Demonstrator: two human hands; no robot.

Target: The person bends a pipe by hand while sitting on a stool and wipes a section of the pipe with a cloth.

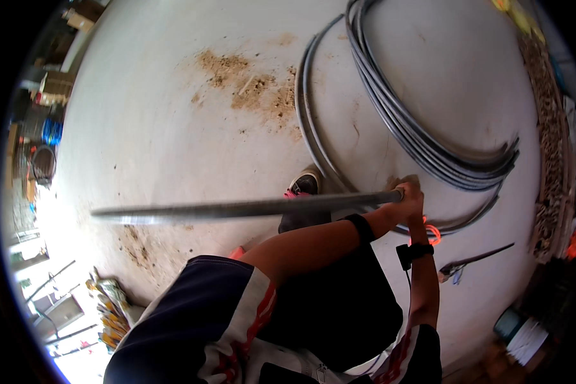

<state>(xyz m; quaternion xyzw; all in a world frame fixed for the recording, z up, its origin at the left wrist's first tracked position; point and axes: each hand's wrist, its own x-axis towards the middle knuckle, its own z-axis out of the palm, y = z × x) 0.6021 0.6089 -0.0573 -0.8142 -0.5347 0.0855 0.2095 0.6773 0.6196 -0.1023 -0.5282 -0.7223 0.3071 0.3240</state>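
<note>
long grey rod (256, 207) (blurred along its length), one end gripped by closed fingers, left hand (395, 210) and right hand (415, 194) overlapping

Grey pipes (422, 146): smooth, semi-glossy, plastic-looking. Floor (192, 147): smooth, matt. Sleeve (192, 294): cloth.

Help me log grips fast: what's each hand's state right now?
Left hand: at one end of the dark pipe; fingers hidden, so open or closed cannot be told.
Right hand: closed, holding that end.

Coil (422, 147) on flr (153, 115), R of dirt (256, 93)
</note>
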